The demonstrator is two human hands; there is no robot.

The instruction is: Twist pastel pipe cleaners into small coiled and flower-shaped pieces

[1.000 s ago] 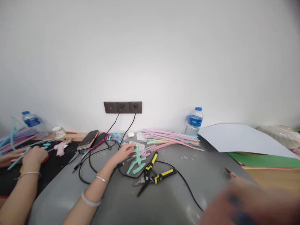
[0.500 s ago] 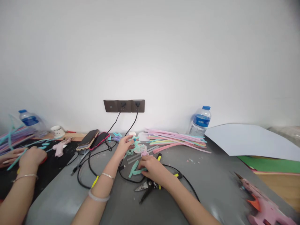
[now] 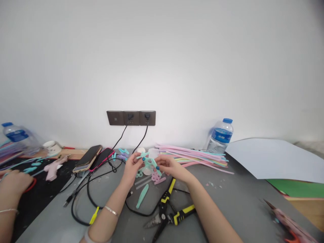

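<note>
So there was this big plain white wall (image 3: pixel 192 67) filling most of the view, brighter in the middle and dimmer toward the corners. Low on it sat a row of three dark brown wall plates (image 3: pixel 131 118), plugs in two of them. Right up by the wall was a grey tabletop (image 3: pixel 215 202), with a black surface (image 3: pixel 32 202) on its left.
</note>
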